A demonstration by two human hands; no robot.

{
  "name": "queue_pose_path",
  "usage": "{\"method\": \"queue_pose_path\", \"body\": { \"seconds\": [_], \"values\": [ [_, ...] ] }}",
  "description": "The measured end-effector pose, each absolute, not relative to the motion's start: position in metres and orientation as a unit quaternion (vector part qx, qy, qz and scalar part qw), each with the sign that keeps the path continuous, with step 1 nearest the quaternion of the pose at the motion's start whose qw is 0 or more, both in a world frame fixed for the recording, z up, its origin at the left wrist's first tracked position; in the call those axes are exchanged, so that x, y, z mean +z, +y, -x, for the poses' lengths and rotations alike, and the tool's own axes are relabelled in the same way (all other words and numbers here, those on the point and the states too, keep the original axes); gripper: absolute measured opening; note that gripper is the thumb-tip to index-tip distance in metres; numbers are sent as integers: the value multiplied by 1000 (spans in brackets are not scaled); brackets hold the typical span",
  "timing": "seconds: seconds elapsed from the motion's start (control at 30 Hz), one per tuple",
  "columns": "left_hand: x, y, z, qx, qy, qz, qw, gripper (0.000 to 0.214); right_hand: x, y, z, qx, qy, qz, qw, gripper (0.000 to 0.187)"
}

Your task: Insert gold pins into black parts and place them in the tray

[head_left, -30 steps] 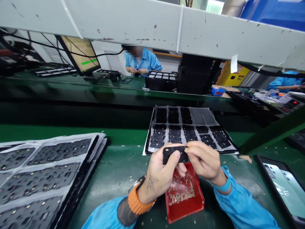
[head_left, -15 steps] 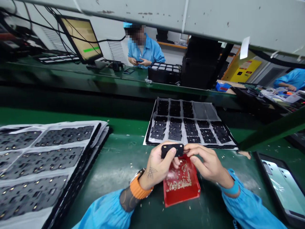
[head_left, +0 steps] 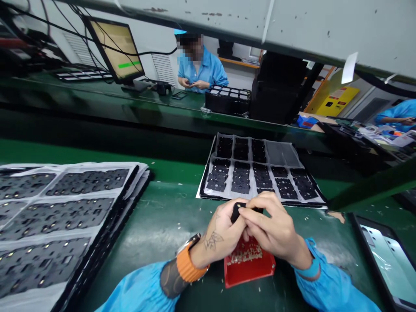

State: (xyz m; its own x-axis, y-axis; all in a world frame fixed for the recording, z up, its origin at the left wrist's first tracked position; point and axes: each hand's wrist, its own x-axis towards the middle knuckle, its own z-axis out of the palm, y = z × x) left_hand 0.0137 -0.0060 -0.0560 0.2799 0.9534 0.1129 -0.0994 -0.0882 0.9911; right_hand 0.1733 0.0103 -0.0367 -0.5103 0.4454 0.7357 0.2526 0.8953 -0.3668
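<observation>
Where both hands meet: small black part (head_left: 242, 209) mostly hidden | L hand (head_left: 224, 236) & R hand (head_left: 273, 227) fingers pinch it

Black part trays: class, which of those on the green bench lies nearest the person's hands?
The single black tray straight ahead, just beyond both hands and the red dish; the stacked trays lie far left.

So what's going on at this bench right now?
A person in blue sleeves holds a small black part with both hands, the left hand and right hand closed around it, just above a red tray of tiny metal bits. Beyond the hands lies a black tray of similar parts, and a stack of filled trays sits at the left on the green bench. Across the line, another person works at their own bench.
</observation>
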Motion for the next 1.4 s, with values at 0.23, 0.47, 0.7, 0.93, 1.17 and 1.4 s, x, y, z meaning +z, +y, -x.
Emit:
{"method": "queue_pose_path", "body": {
  "seconds": [0.23,0.47,0.7,0.93,1.17,1.4],
  "values": [
    [-53,-12,-14,473,392,-600,512,15,-37,8,-175,84,-883,186,424,22],
    [-51,-15,-14,467,405,-626,475,23,-37,7,-176,75,-892,181,407,27],
    [-53,-17,-14,469,412,-633,457,19,-35,5,-174,71,-900,157,401,24],
    [-52,-17,-14,471,403,-617,484,17,-36,4,-171,64,-896,163,408,23],
    [-45,-16,-11,463,396,-592,528,14,-28,2,-179,140,-852,197,463,14],
    [-44,-9,-1,489,392,-498,599,32,-28,-7,-211,305,-816,338,356,14]
  ]
}}
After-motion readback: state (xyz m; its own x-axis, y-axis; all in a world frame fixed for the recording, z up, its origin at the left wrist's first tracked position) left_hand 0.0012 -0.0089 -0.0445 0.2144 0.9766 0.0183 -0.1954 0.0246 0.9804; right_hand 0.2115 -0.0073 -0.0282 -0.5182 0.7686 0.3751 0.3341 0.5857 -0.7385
